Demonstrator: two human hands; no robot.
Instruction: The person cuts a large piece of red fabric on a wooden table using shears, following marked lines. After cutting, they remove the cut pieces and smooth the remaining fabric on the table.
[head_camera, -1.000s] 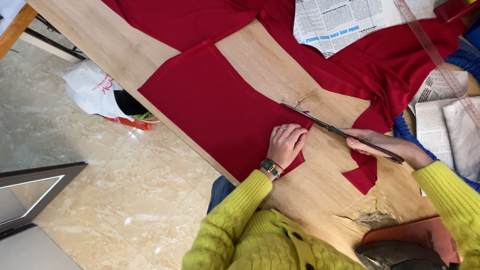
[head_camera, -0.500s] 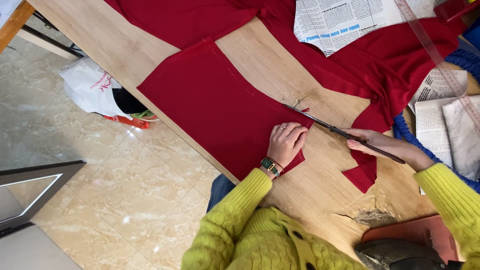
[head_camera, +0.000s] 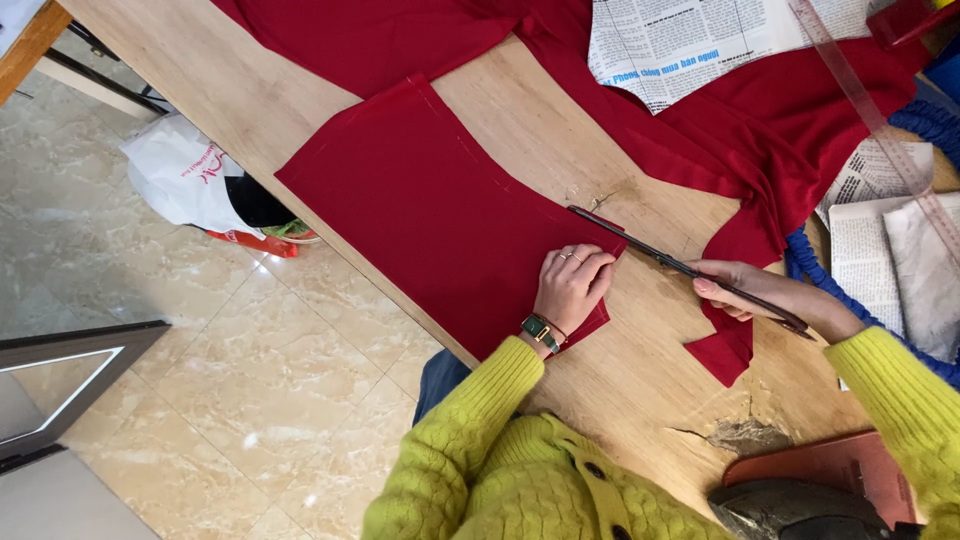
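Left hand (head_camera: 572, 288) lies flat, fingers spread, pinning the red cloth panel (head_camera: 440, 215) to the tabletop (head_camera: 640, 350). Right hand (head_camera: 765, 298) grips the scissors (head_camera: 680, 265), fingers wrapped round the handles — blades run along the panel's edge, tip past the left hand. The cut looks well along, with the far stretch left. Worn wood here, newspaper (head_camera: 690, 45) and ruler (head_camera: 870, 110) beyond — marble floor (head_camera: 250, 400) below.

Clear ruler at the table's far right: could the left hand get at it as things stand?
Probably not easily. The left hand presses flat on the red cloth piece, and the right hand with the scissors lies between it and the ruler.
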